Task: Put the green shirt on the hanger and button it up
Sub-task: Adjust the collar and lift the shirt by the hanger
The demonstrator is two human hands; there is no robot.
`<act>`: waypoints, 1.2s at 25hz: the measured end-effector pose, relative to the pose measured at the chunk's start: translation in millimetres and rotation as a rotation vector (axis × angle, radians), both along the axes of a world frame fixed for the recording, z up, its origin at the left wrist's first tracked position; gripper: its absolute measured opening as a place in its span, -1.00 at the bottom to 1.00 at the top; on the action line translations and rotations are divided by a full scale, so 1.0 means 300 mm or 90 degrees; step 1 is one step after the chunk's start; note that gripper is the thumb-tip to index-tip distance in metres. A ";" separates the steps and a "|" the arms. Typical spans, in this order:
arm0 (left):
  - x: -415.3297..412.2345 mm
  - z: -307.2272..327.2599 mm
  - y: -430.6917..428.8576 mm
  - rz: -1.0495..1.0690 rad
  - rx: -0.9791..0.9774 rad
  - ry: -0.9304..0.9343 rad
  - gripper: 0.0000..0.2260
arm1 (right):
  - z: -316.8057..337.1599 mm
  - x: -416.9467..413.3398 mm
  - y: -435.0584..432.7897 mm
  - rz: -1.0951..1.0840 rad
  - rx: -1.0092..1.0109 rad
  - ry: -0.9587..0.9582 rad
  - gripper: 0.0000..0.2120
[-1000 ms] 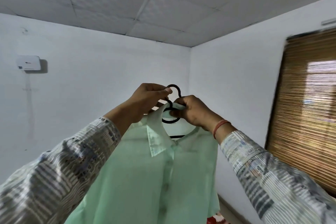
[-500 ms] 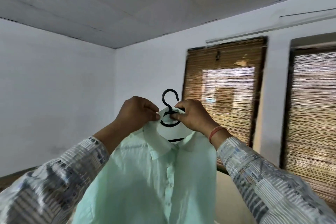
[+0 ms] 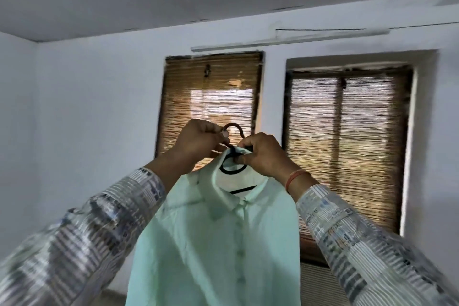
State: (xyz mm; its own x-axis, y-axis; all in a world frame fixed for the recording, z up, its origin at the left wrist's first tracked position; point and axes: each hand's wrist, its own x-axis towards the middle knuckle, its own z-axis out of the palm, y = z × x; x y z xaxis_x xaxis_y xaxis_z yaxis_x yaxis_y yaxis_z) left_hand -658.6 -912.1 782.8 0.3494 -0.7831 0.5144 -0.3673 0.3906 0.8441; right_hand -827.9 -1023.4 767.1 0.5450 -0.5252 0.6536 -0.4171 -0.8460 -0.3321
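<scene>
A pale green shirt (image 3: 216, 243) hangs from a black hanger (image 3: 234, 129), raised in front of me at head height. Its front placket looks closed, with several buttons down the middle. My left hand (image 3: 198, 141) pinches the hanger's hook near its top. My right hand (image 3: 263, 156) grips the back of the collar together with the hanger's neck. Only the hook, a loop and a short bar of the hanger show inside the collar; the shirt hides everything else.
Two windows with brown bamboo blinds (image 3: 211, 107) (image 3: 347, 136) fill the wall ahead. A white tube light fitting (image 3: 285, 41) runs above them. White wall (image 3: 87, 119) lies to the left.
My view has swung right, from the room corner to face the two windows. My left hand has shifted from the collar up to the hanger's hook; the right hand's grip is unchanged.
</scene>
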 end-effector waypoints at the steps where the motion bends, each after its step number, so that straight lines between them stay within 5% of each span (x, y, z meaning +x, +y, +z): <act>1: -0.044 -0.008 -0.065 -0.028 0.025 0.004 -0.90 | -0.017 -0.055 -0.042 -0.036 0.010 -0.010 -0.85; 10: -0.474 -0.113 -0.618 -0.350 0.170 -0.076 -0.94 | -0.214 -0.518 -0.340 -0.339 0.014 -0.007 -0.65; 15: -0.825 -0.214 -0.821 -0.505 0.179 -0.094 -0.93 | -0.300 -0.830 -0.389 -0.504 0.116 -0.024 -0.80; 22: -1.459 -0.326 -1.032 -0.628 0.112 -0.029 -0.91 | -0.381 -1.340 -0.461 -0.647 0.202 -0.147 -0.73; 27: -1.923 -0.301 -1.186 -0.697 0.090 -0.004 -0.85 | -0.353 -1.741 -0.516 -0.564 0.316 -0.453 -0.79; 30: -2.191 -0.278 -1.258 -0.718 0.086 0.010 -0.91 | -0.333 -1.974 -0.543 -0.538 0.377 -0.505 -0.75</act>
State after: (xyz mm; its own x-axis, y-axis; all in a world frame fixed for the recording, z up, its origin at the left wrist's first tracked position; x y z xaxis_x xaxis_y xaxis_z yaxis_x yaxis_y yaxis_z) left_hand -1316.0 -1289.5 699.4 -0.5843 -0.7043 0.4031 0.1472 0.3965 0.9062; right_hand -1420.2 -1186.2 667.2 -0.5200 -0.8315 0.1956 -0.2644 -0.0610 -0.9625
